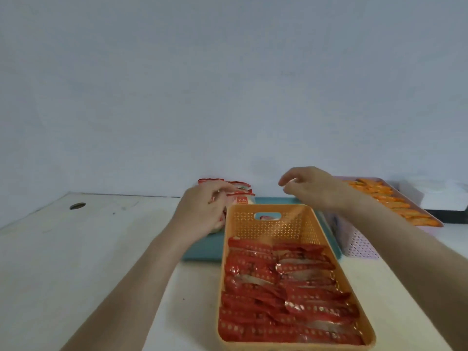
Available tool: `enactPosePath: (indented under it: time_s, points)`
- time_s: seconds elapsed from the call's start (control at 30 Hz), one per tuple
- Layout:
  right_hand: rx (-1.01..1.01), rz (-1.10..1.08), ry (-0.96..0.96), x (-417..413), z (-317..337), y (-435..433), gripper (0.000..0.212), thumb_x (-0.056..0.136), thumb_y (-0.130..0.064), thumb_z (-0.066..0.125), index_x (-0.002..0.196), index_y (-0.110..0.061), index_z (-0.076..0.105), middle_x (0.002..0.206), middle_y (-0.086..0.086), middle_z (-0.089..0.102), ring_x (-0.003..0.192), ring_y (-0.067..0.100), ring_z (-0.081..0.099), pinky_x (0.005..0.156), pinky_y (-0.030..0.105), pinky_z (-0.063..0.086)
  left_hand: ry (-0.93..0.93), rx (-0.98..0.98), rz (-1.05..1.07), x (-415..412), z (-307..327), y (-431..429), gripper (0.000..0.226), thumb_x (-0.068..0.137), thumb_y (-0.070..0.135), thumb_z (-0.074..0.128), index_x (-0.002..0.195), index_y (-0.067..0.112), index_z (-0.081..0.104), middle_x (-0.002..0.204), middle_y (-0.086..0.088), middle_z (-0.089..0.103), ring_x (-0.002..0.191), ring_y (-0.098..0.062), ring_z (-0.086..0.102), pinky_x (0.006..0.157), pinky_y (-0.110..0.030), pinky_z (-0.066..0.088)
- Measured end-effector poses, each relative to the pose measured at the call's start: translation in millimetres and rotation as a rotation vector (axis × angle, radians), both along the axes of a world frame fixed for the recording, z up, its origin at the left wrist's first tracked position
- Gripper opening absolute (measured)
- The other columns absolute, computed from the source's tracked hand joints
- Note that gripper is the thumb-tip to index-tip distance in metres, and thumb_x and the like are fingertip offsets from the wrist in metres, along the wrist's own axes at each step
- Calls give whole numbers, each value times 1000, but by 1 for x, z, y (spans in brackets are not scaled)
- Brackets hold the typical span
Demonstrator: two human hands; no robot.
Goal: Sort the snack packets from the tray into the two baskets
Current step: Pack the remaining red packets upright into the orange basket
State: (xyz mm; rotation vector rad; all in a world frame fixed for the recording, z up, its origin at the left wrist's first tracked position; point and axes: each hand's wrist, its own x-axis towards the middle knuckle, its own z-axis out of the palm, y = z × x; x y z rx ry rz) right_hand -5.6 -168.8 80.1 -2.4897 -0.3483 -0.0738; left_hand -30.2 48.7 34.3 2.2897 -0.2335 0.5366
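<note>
Glossy red packets at mid-frame looked light, limp and slippery, best taken by an edge; left hand pinched a bunch, right hand hung loose, empty.

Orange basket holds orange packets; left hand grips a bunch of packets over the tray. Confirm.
Wrong: the head view shows the orange basket holding red packets, not orange. The left hand does grip a bunch of packets over the tray.
</note>
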Motion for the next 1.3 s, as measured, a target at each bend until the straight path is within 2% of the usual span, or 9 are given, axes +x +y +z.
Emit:
enactPosePath:
  time_s: [0.17, 0.27, 0.37, 0.5, 0.7, 0.77, 0.87, 1.0, 1.3]
  points:
    - [-187, -49, 249, 83, 6, 22, 36, 90, -28, 53, 123, -15, 58, 120, 6, 61, 111, 23, 57, 96, 39, 46, 177, 160, 103, 73, -11, 32, 28, 93, 21, 51, 117, 25, 64, 126, 5, 63, 112, -13, 56, 88, -26, 42]
    - [-327, -68, 350, 116, -18, 39, 51, 88, -39, 57, 133, -17, 50, 127, 7, 56, 109, 22, 58, 94, 44, 50, 417, 386, 54, 107, -32, 39, 52, 90, 42, 58, 138, 22, 49, 144, -3, 50, 126, -22, 49, 99, -31, 41]
    - [-375, -54, 413, 135, -39, 53, 67, 86, -41, 63, 143, -18, 36, 140, 7, 48, 115, 21, 55, 93, 45, 51, 603, 546, 18, 122, -47, 37, 75, 86, 55, 60, 146, 18, 33, 149, -8, 42, 132, -30, 42, 107, -43, 39]
    - [-293, -38, 422, 146, -56, 74, 78, 80, -40, 73, 142, -16, 33, 137, 8, 50, 115, 23, 56, 92, 41, 53, 663, 590, 3, 130, -60, 28, 64, 88, 39, 57, 144, 24, 29, 141, -9, 47, 122, -34, 49, 102, -53, 43]
    - [-146, -85, 424, 162, -70, 91, 77, 78, -20, 77, 138, -16, 29, 124, 13, 57, 103, 25, 61, 85, 37, 56, 649, 369, 120, 140, -71, 17, 53, 94, 46, 42, 142, 26, 30, 141, -8, 44, 129, -31, 37, 112, -49, 26]
    - [-85, -95, 435, 166, -67, 89, 63, 81, -12, 74, 133, -13, 38, 115, 13, 63, 101, 25, 65, 86, 37, 56, 587, 339, 104, 143, -71, 19, 59, 90, 43, 54, 141, 24, 33, 135, -7, 51, 126, -30, 44, 107, -48, 33]
    - [25, -73, 474, 171, -57, 81, 46, 84, -2, 68, 126, -8, 51, 101, 11, 65, 97, 23, 66, 90, 37, 55, 451, -22, 99, 147, -72, 33, 77, 73, 37, 81, 136, 18, 42, 117, -1, 62, 109, -22, 56, 86, -27, 46]
    - [96, -88, 514, 182, -50, 70, 39, 85, 2, 63, 123, -8, 57, 102, 11, 65, 84, 23, 62, 80, 34, 54, 320, -548, 133, 160, -71, 46, 50, 69, 28, 86, 111, 18, 60, 111, -4, 67, 100, -17, 64, 87, -36, 55]
    - [-75, -3, 615, 200, -64, 75, 34, 83, -6, 71, 115, -6, 63, 112, 12, 70, 88, 18, 64, 75, 32, 56, 432, -357, 7, 192, -80, 34, 64, 78, 4, 76, 133, 25, 51, 133, -4, 52, 114, -21, 55, 96, -44, 52]
